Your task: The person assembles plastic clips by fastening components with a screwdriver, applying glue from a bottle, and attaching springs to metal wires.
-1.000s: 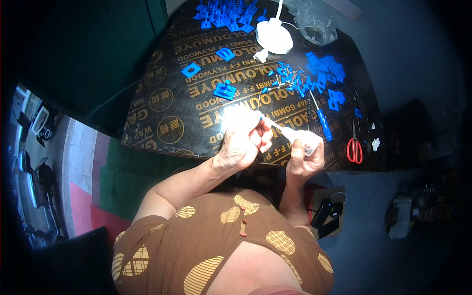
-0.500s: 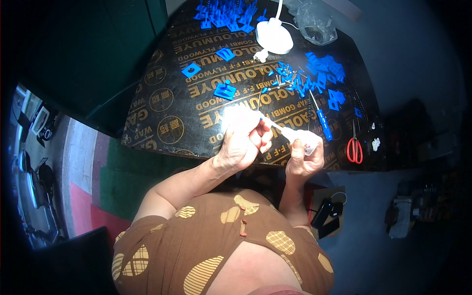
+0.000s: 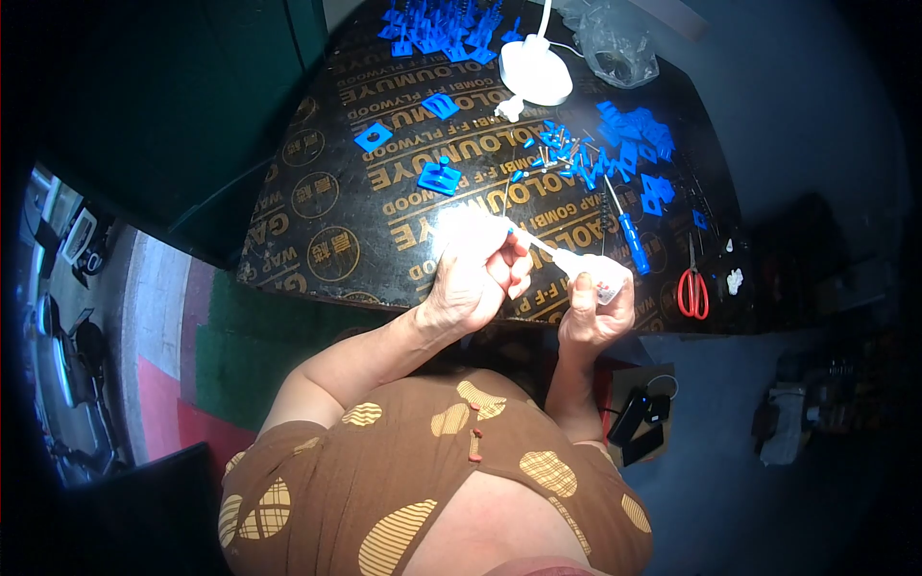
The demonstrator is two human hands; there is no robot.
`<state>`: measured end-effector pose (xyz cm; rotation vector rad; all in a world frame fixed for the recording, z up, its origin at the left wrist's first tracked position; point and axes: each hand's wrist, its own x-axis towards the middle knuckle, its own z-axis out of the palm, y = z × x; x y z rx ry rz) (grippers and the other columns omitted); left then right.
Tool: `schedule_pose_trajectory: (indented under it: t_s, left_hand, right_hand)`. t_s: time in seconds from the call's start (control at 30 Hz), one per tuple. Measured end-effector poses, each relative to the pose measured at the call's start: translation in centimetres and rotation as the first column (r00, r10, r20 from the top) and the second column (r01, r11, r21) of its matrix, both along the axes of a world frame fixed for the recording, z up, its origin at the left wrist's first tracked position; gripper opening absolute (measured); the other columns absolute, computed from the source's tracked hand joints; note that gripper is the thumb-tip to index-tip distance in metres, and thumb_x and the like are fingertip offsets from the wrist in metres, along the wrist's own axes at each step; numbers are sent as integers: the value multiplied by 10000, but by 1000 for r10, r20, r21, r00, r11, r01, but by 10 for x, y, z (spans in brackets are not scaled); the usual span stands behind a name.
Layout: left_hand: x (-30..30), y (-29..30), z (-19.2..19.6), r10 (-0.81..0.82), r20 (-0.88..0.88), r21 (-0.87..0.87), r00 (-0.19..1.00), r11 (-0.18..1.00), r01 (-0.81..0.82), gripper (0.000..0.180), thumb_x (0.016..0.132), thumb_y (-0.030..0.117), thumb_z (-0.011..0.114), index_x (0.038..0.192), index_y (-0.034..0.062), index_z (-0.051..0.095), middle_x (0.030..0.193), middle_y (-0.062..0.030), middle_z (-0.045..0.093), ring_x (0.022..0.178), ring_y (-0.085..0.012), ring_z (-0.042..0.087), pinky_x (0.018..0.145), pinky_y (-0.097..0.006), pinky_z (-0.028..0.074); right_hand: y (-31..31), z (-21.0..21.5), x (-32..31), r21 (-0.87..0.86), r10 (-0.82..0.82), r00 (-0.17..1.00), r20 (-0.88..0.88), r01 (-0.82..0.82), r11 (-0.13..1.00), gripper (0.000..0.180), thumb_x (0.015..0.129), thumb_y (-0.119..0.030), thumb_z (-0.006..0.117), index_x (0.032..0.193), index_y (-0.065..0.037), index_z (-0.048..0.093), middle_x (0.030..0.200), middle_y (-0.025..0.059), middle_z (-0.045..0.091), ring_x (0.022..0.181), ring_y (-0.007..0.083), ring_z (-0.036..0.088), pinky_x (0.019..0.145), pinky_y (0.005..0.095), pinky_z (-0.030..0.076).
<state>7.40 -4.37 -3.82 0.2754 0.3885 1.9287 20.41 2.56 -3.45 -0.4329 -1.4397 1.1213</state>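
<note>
My left hand point(image 3: 466, 288) is closed, its fingertips pinching a small blue plastic piece point(image 3: 510, 231) with a thin metal pin rising from it. Strong lamp glare washes out the upper fingers, so most of that piece is hidden. In my right hand point(image 3: 588, 322) is a small white squeeze bottle point(image 3: 607, 289) with a long narrow nozzle. The nozzle tip points left and reaches the blue piece, or lies right beside it. Past the left hand on the table lie a blue square part with a peg point(image 3: 439, 177) and two flat blue square parts point(image 3: 374, 137).
A white lamp base point(image 3: 535, 72) stands at the back, beside a clear plastic bag point(image 3: 615, 48). Blue pegs with metal pins point(image 3: 574, 154) lie heaped right of centre. Assembled blue parts point(image 3: 442, 27) crowd the far edge. A blue-handled screwdriver point(image 3: 634, 245) and red-handled scissors point(image 3: 692, 292) lie at right.
</note>
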Motion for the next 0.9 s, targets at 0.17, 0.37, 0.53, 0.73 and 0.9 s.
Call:
schedule_pose_trajectory:
  t_s: [0.17,0.37,0.53,0.73,0.9]
  left_hand:
    - [1,1,2,-10,67,-10,998,1000,11,183,947,211,528,886,40,552,805,-93,606,622,-186,555,495,-328,421]
    - [0,-1,2,-10,5,-17,1000,1000,10,245,951,271,526,928,27,540,856,-93,575,648,-185,500,512,-318,399]
    - [0,-1,5,-41,20,34,999,999,40,201,951,240,526,898,47,535,832,-75,565,656,-174,549,505,-319,417]
    - [-1,0,3,-52,-6,31,999,998,52,202,944,245,540,899,49,543,829,-78,560,661,-191,539,515,-318,413]
    - [-3,1,-1,-60,31,-8,998,998,60,199,948,275,537,910,80,536,854,-77,566,639,-190,500,524,-320,396]
  right_hand:
    - [0,-2,0,-25,-37,999,29,38,999,223,816,15,650,1025,24,573,894,52,607,754,87,550,708,221,459]
    - [2,-4,-1,-68,-34,999,-36,32,997,185,829,-4,629,1002,19,570,886,56,605,725,89,540,675,223,455]
    - [4,8,3,-258,146,960,-239,-207,944,171,850,-50,618,990,17,545,854,95,610,661,104,520,608,250,452]
    - [7,17,7,-305,481,811,-334,-576,759,254,874,-49,602,1064,37,457,940,209,634,718,168,594,692,295,504]
    - [5,13,7,-374,512,826,-235,-563,737,357,879,-69,601,1184,61,467,954,187,616,779,205,607,727,324,509]
